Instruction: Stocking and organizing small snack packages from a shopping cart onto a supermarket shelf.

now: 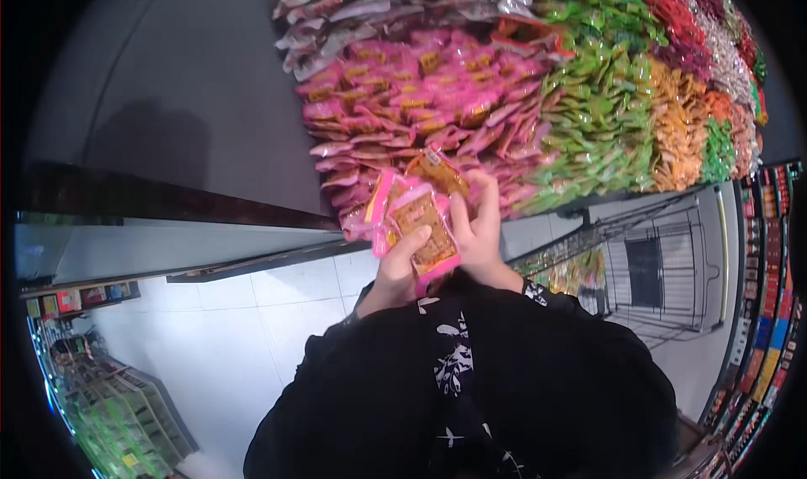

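Note:
Just in front of my chest, my left hand (pixel 401 267) grips several pink-edged snack packets (pixel 425 230), its thumb pressed on the top one. Brown food shows through the packet's clear window. My right hand (pixel 482 233) is at the right side of this bunch, with bent fingers at the edge of an orange-brown packet (pixel 441 171); its thumb is hidden. Beyond both hands lies a dense bank of pink snack packets (pixel 422 94), stacked in overlapping rows on the display.
Green packets (pixel 596 113) and orange packets (pixel 676 126) continue the display rightward. A dark grey surface (pixel 239 100) adjoins it on the left. At right stands a wire shopping cart (pixel 678 277), with stocked shelves (pixel 760 290) behind it. Green goods (pixel 120 422) are at lower left.

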Tool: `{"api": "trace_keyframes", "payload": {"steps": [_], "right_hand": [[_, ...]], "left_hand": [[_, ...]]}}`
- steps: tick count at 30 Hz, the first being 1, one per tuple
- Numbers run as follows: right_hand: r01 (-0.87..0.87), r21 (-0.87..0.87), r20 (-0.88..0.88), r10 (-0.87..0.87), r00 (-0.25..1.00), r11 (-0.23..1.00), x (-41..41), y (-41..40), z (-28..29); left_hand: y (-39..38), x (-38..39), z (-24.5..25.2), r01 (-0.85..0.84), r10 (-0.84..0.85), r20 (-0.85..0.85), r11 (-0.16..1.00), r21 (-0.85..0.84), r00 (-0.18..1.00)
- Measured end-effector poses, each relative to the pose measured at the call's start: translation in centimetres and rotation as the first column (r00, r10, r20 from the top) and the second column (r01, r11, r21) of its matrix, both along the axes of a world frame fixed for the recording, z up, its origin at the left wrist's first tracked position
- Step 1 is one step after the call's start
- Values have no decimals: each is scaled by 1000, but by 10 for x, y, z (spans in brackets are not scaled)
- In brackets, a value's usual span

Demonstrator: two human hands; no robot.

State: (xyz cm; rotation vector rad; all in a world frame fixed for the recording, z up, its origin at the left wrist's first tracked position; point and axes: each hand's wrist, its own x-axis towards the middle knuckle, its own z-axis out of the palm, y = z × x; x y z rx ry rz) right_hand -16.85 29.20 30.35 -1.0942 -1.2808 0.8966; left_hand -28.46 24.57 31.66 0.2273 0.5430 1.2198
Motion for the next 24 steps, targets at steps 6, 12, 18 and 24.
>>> {"api": "trace_keyframes", "payload": {"steps": [6,12,18,24], "right_hand": [[41,356,192,-117,974,934,18,77,71],[-111,634,525,-321,788,765,33,118,111],[-170,464,456,-70,887,869,16,143,106],[45,455,299,-200,933,889,8,151,89]], "left_hand": [[53,-3,43,86,-82,-48,993,79,995],[76,-27,28,45,-30,-71,972,230,997],[99,-21,38,130,234,-532,819,559,813],[94,-12,48,353,379,-684,644,679,623]]}}
